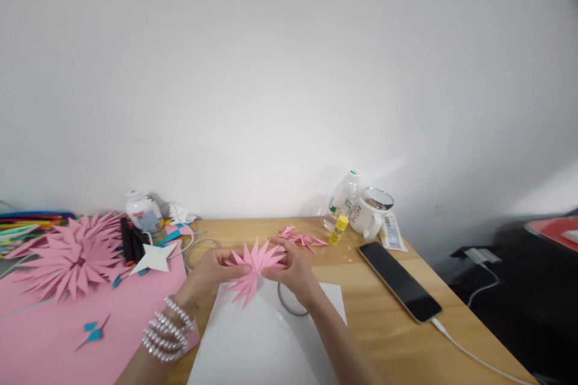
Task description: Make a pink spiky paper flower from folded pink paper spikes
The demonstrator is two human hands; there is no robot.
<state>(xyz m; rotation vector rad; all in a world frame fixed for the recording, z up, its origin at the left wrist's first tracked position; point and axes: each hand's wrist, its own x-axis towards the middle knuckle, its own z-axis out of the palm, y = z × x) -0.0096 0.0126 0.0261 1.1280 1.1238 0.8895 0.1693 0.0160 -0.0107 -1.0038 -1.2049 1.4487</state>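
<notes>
Both hands hold a pink folded-paper flower (255, 260) with pointed petals, above a white sheet of paper (253, 337). On its left side, my left hand (217, 267) pinches the petals between thumb and fingers; several strands of pearl beads circle that wrist. My right hand (293, 267) grips the opposite side the same way. A thin ring (289, 307) lies on the sheet, partly covered by the right wrist. Behind the right hand are small pink folded-paper pieces (307, 240) and a yellow glue stick (338, 230).
Larger pink paper flowers (76, 258) lie at left on pink paper (149, 325), near a white paper star (155, 257) and a white bottle (143, 210). A clear bottle (342, 201) and a white mug (371, 213) stand at the back. A phone (400, 283) lies at right, its cable attached.
</notes>
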